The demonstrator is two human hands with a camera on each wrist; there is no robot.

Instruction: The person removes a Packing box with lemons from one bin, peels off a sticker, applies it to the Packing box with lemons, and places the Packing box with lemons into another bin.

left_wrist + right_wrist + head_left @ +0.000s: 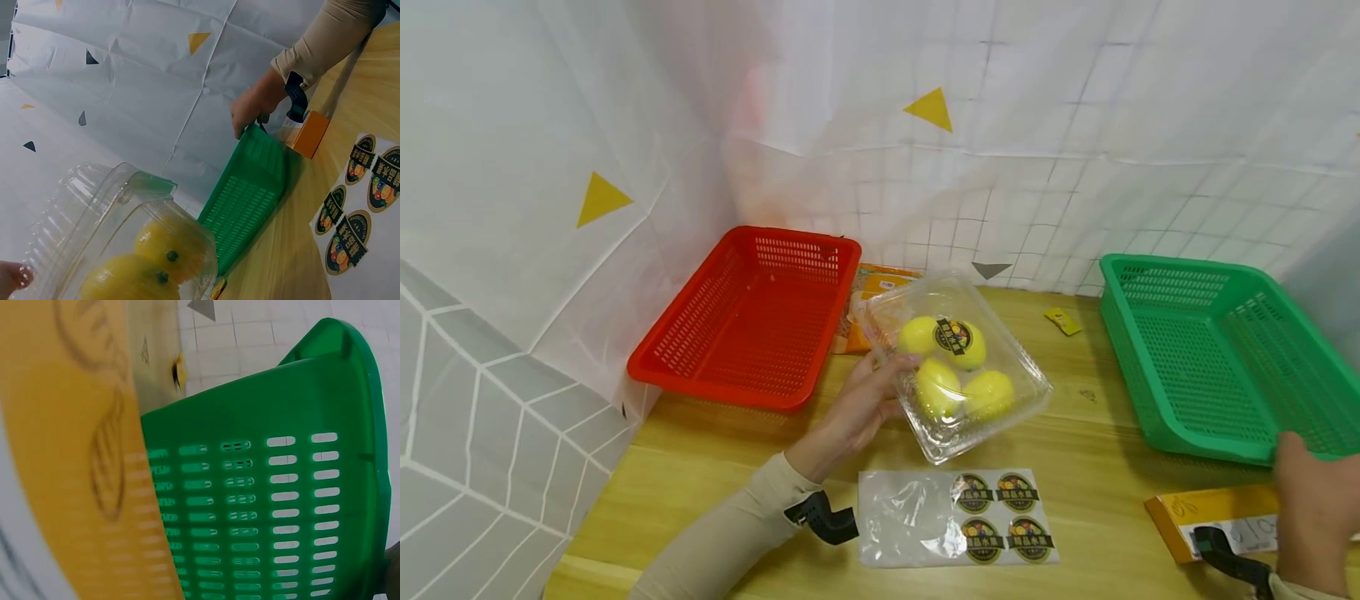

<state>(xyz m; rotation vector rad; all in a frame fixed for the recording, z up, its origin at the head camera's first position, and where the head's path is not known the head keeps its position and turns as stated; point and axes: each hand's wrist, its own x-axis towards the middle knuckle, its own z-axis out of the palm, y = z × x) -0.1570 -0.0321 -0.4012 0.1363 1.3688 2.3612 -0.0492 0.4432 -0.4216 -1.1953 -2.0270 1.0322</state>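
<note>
Left hand (865, 408): fingers curled round the clear box (958, 371) of lemons (962, 392) (sticker on lid), held tilted above the table (700, 467) centre. Right hand (1311, 508), at 4 o'clock: grips the near rim of the green basket (1217, 358). Red basket (752, 317) at 10 o'clock; sticker sheet (955, 517) at 6 o'clock.

clear clamshell box (958, 367) | shut, tilted | 4 yellow lemons (955, 367) inside
</note>
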